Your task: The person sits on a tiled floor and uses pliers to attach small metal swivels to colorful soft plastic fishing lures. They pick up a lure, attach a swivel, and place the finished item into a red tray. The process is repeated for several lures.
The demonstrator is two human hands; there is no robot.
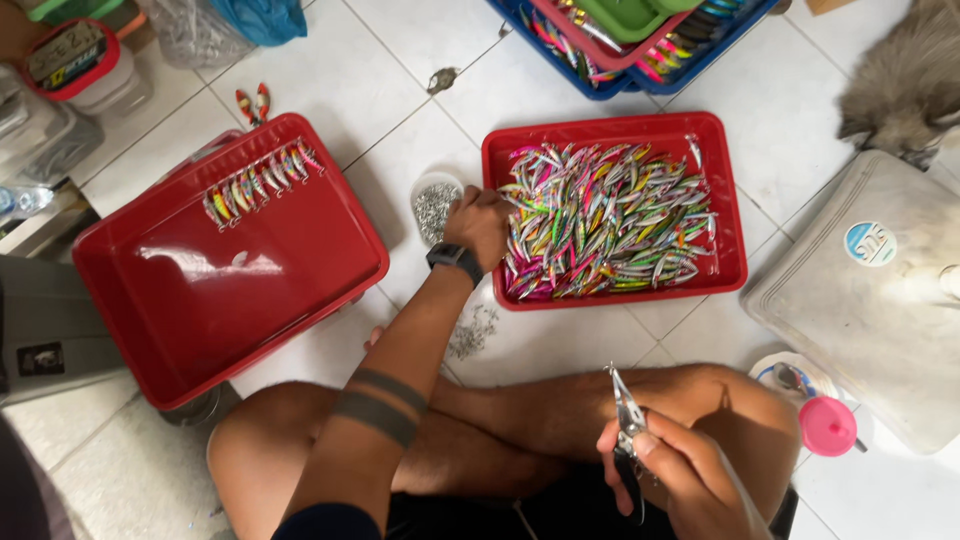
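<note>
The left hand (pixel 478 225) reaches up to the middle of the frame, arm stretched from the lower left, a dark wristwatch (pixel 455 257) on the wrist; its fingers curl downward at the left rim of the red rectangular plastic tray of lures (pixel 725 215), touching the edge of the heap, though whether they pinch a lure I cannot tell. The right hand (pixel 680 480) sits at the lower right above the crossed legs, fingers wrapped tight around the handles of slim metal split-ring pliers (pixel 627 405), whose tip points upward. The tray holds a dense pile of colourful fish-shaped fishing lures (pixel 610 220); just left of the hand stands a small round clear dish of tiny metal rings (pixel 432 205), and a loose scatter of such rings (pixel 472 330) lies on the white tiled floor (pixel 440 110) below it. In the left of the frame a larger red plastic tray (pixel 230 290) sits tilted, with a short row of lures (pixel 262 175) along its upper edge and its bottom otherwise bare; open tile separates the two trays. A pink round lid (pixel 828 425) lies at the lower right.
</note>
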